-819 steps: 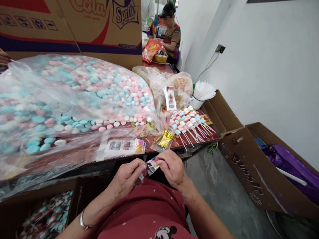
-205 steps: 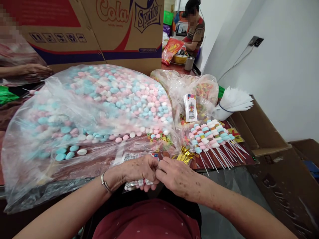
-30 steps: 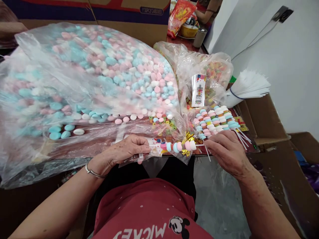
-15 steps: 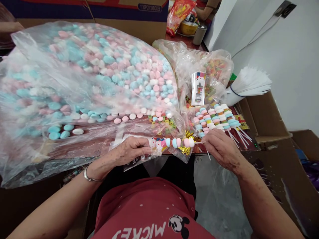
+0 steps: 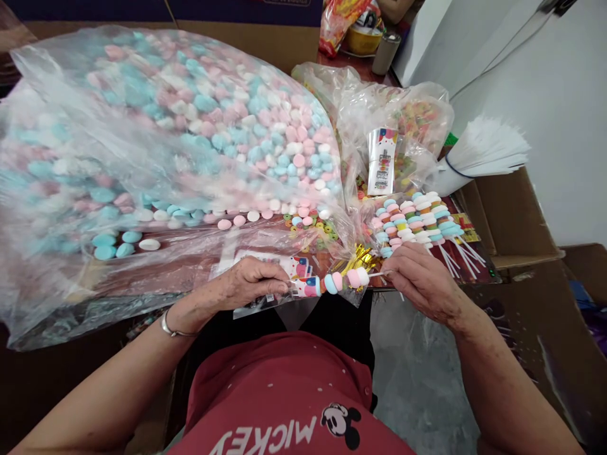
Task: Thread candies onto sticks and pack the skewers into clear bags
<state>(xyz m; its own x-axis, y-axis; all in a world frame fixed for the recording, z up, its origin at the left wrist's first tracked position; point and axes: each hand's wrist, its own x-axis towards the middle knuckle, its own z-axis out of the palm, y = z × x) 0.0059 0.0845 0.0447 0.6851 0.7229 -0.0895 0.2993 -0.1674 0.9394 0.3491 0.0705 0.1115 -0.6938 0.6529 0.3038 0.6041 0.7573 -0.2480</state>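
My left hand (image 5: 258, 280) pinches a small printed bag (image 5: 307, 286) at the table's front edge. The far end of a candy skewer (image 5: 337, 282), with pink, blue and white pieces, is at the bag's right end. My right hand (image 5: 417, 275) has its fingers closed on the white stick of that skewer. Finished-looking skewers (image 5: 412, 221) lie side by side just beyond my right hand. Gold ties (image 5: 361, 258) lie behind the held skewer. More printed bags (image 5: 275, 264) rest on the table beside my left hand.
A huge clear bag of pastel candies (image 5: 203, 126) covers the left and middle. Behind the skewers sit a bag of ring candies (image 5: 417, 117), a banded stack of printed bags (image 5: 382, 161) and bundled white sticks (image 5: 484, 155). Cardboard boxes (image 5: 512, 221) stand at right.
The printed bag and skewer have tilted and sit slightly lower at the left, with the bag's colourful print now around the skewer's left end. Both hands stay closed; the view has shifted slightly.
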